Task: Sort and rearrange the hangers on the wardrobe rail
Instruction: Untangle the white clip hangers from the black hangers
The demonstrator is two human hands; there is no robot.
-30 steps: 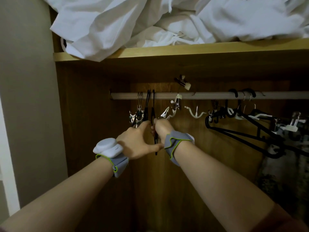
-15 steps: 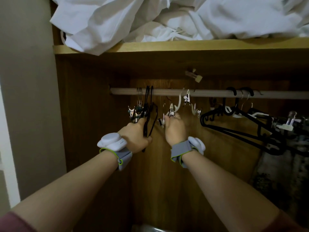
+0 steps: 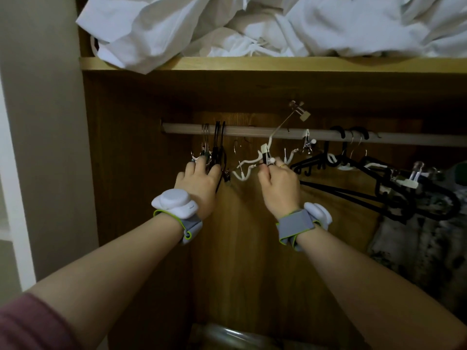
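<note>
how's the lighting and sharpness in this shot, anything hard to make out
Head view: dim overall, the wardrobe interior under the shelf in shadow; the white bedding on top is brightest. The black hangers at right blend into the dark. Fine clips near the right hand look soft. The rail bows slightly from wide-angle distortion.

matt wooden rail (image 3: 252, 131), cloth sheets (image 3: 328, 24) (crumpled)
</note>
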